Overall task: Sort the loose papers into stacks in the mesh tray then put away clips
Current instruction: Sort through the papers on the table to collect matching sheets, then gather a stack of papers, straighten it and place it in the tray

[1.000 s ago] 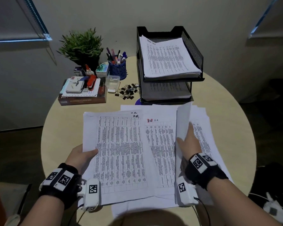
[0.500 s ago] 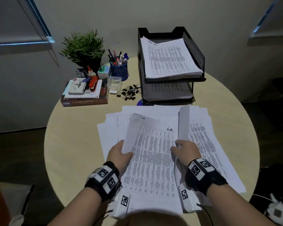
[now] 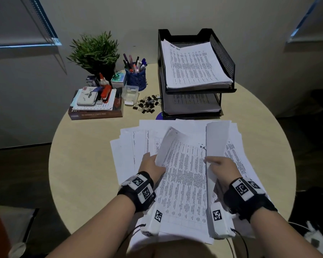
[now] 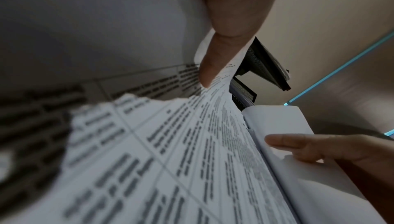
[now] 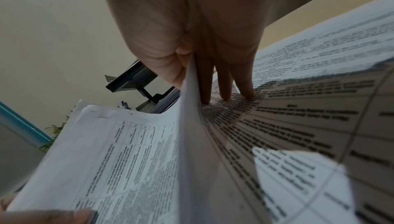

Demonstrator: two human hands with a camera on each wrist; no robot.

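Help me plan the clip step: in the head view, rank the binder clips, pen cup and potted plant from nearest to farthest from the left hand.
1. binder clips, loose beside the tray.
2. pen cup, behind the clips.
3. potted plant, far left, at the table's back edge.

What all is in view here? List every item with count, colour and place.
table: one, round, beige, under everything.
tray: one, black mesh, two tiers, far side; a paper stack in each tier.
loose papers: many, white with printed tables, spread near the front edge.
clips: a pile, black, left of the tray.
box: one, clear, beside the clips.
pen cup: one, blue, full of pens, far left.
plant: one, green, far left.
books: a small pile, left; red stapler and white case on top.
glue: one bottle, white, behind the books.
left hand: grips a raised sheet.
right hand: pinches a curled sheet.
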